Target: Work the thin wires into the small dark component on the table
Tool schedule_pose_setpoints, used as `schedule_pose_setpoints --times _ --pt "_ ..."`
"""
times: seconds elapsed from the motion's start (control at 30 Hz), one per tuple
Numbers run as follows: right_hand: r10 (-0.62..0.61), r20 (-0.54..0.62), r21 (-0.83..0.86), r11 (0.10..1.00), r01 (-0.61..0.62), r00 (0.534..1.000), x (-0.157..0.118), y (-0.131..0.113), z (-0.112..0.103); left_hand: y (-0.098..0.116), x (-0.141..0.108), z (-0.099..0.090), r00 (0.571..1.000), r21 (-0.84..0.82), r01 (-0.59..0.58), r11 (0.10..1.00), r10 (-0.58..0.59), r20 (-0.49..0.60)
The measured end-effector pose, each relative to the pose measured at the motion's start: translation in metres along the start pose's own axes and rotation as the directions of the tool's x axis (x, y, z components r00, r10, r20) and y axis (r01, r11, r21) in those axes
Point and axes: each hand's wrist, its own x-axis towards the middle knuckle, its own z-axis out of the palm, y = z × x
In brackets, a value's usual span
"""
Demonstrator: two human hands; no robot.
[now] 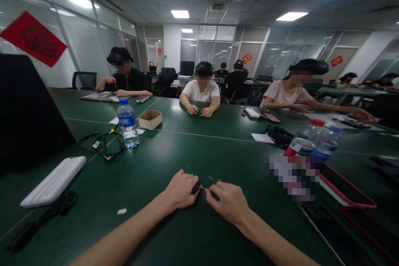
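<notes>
Both my hands rest low over the green table point(174, 153), close together near the middle of the view. My left hand point(182, 189) is closed round a small black object point(196, 187). In my right hand point(229, 199) the fingers pinch a slim dark handle point(213, 194). A thin metallic piece point(202, 188) spans the gap between the two dark objects. Small clear scraps point(213, 179) lie on the table just beyond my fingers. What exactly the dark objects are is too small to tell.
A water bottle point(127, 124), a black cable point(107, 156) and an open box point(150, 120) stand or lie at the left, with a white device point(54, 182) nearer. Bottles point(328, 143) and phones point(346, 185) are at the right. People point(201, 89) sit across the table.
</notes>
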Motion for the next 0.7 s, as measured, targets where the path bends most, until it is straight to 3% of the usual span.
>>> schedule_pose_setpoints --times 0.23,0.7 --pt "0.095 0.022 -0.006 0.995 -0.095 0.995 0.0007 0.0013 0.0013 0.0007 -0.0002 -0.001 1.0 -0.019 -0.002 1.0 0.002 -0.012" --pt "0.08 0.041 -0.017 0.997 -0.08 0.996 0.0014 0.0001 -0.001 0.0 0.0001 -0.003 1.0 -0.029 -0.012 1.0 0.012 0.009"
